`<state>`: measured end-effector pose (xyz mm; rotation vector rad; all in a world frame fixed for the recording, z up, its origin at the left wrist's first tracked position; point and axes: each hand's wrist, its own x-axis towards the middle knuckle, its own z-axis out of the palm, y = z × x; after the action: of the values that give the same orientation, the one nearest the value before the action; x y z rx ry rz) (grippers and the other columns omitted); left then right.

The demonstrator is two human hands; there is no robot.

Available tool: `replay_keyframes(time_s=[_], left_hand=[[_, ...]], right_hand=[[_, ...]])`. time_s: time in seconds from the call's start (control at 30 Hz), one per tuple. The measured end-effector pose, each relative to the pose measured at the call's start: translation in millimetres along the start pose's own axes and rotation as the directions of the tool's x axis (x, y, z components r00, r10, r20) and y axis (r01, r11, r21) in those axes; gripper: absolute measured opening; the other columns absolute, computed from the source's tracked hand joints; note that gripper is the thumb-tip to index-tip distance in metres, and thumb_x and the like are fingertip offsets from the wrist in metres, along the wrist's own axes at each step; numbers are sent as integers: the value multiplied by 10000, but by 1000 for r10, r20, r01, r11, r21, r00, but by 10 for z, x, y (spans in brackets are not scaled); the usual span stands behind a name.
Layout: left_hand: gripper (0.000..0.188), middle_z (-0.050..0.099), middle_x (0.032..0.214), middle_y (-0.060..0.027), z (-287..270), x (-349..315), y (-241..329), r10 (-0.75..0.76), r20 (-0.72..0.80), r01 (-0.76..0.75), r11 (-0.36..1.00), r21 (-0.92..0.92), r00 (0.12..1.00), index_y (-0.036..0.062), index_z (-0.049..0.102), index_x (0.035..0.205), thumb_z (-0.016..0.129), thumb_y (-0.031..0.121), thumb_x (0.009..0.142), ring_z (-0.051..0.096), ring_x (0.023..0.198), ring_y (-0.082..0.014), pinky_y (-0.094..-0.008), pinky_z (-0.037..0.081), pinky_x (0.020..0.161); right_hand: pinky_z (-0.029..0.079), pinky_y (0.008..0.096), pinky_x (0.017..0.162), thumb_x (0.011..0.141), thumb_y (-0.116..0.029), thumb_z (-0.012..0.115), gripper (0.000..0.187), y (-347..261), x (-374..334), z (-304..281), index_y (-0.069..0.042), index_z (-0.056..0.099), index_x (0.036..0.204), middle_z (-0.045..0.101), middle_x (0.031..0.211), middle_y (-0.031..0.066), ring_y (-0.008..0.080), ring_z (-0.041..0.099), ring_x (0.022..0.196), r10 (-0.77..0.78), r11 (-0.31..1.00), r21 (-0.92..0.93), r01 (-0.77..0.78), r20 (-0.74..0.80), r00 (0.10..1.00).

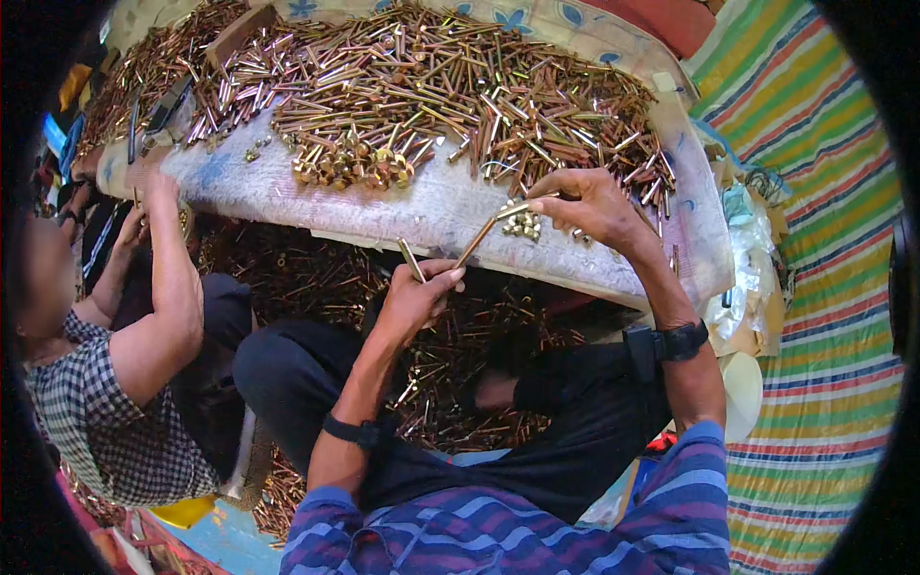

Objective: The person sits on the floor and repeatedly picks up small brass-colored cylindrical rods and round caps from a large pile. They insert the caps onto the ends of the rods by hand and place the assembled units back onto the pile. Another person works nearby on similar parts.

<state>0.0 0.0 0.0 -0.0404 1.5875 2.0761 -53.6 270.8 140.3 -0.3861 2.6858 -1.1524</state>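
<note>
My left hand [419, 299] is closed on metal pieces over the table's near edge. A coppery rod [475, 243] slants up from its fingertips, and a shinier metal tube [410, 260] sticks out between its fingers. My right hand [596, 209] pinches a short brass-coloured pin-like piece [513, 210], whose tip meets the rod's upper end. I cannot tell whether the two are joined. Just below the pinched piece lies a small heap of pale, stubby metal parts [522, 227] on the cloth.
Heaped metal rods and tubes [422, 72] cover the far part of the cloth-covered table [240, 182], with hex-headed bolts [355, 165] in front. A co-worker [125, 383] sits at my left. More rods [450, 359] lie beneath the table. Striped sheeting [815, 335] spreads at right.
</note>
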Motion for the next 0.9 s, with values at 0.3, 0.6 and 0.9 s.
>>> replay_keyframes(time_s=[0.3,0.6,0.9], left_hand=[[284,627,723,16,3,1,-2,19,-16,-17,997,79,1000,-19,717,1121,711,211,956,422,452,-38,-232,286,393],[256,530,620,49,7,-36,53,106,-2,-102,959,266,994,-48,731,1005,681,198,958,438,510,-45,-263,318,464],[280,694,765,-97,7,-50,37,304,5,-265,821,505,953,-49,727,1108,673,160,930,600,725,-148,-348,502,710]], right_hand=[[513,300,739,891,-178,741,231,-51,-48,-84,4,753,1032,723,851,85,116,636,805,-7,1000,-18,7,-17,1000],[519,302,691,886,-179,749,233,-52,-96,-69,18,750,1011,725,847,73,129,644,758,-22,998,61,19,43,999],[527,307,698,880,-179,743,231,-28,-97,41,18,747,1000,720,812,88,141,653,746,-36,999,30,34,53,998]])
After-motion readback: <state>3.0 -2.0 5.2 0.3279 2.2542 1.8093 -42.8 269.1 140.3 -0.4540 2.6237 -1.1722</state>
